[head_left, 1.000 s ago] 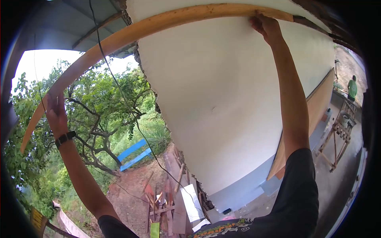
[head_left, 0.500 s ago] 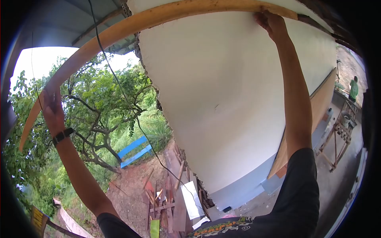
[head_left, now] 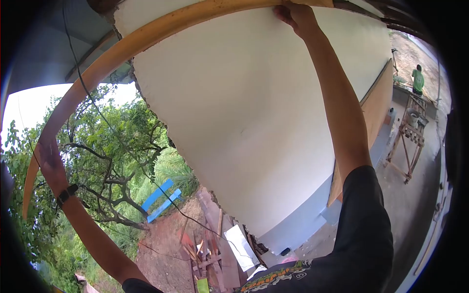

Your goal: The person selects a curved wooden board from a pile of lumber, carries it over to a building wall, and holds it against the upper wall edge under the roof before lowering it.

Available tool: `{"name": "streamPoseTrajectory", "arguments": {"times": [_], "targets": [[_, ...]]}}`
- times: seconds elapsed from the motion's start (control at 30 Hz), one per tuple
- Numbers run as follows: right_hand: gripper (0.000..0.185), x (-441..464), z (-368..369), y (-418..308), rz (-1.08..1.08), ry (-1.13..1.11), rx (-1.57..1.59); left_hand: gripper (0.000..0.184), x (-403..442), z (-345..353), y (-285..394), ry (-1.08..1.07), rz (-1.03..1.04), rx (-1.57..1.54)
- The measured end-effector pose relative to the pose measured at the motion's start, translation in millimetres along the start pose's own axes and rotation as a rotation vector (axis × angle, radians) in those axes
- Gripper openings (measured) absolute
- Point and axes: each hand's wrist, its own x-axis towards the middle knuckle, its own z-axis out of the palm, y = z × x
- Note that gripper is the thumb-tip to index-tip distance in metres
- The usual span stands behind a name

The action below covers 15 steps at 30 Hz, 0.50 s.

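Note:
A long wooden board point(head_left: 161, 27), bowed by the lens, spans the top of the view above the white wall point(head_left: 234, 97). At its left part, my left hand point(head_left: 50, 163), with a dark band on the wrist, is raised with the palm against the board and the fingers partly blurred. My right hand point(head_left: 297, 17) holds the board's lower edge near its right part, fingers bent around it. A dark cable point(head_left: 93, 97) hangs down in front of the board at the left.
A sawhorse-like wooden stand point(head_left: 408, 139) with buckets is at the right, and a person in green point(head_left: 417, 80) is beyond it. Scrap wood point(head_left: 210, 259) lies low at centre. A blue bench point(head_left: 163, 202) and a tree point(head_left: 117, 188) are at the left.
The view has turned, so the wall, the board and the right hand appear further left. The left hand appears lower. Both hands remain at the board.

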Motion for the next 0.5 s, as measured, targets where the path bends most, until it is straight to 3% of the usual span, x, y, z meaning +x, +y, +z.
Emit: {"name": "streamPoseTrajectory", "arguments": {"times": [0.07, 0.2, 0.5], "targets": [[0.038, -1.4, 9.7, -1.3, -0.193, 0.048, -0.512, 0.034, 5.9, -2.5, 0.7, -0.011, -0.056, -0.146], [0.041, 4.1, 18.8, 0.9, -0.252, 0.034, -0.308, 0.033, 8.1, 5.0, 3.0, -0.014, -0.049, -0.126], [0.040, -24.9, 49.5, -63.6, -0.022, 0.140, -0.291, 0.034, 6.9, 0.8, 6.1, -0.016, -0.081, -0.141]]}}
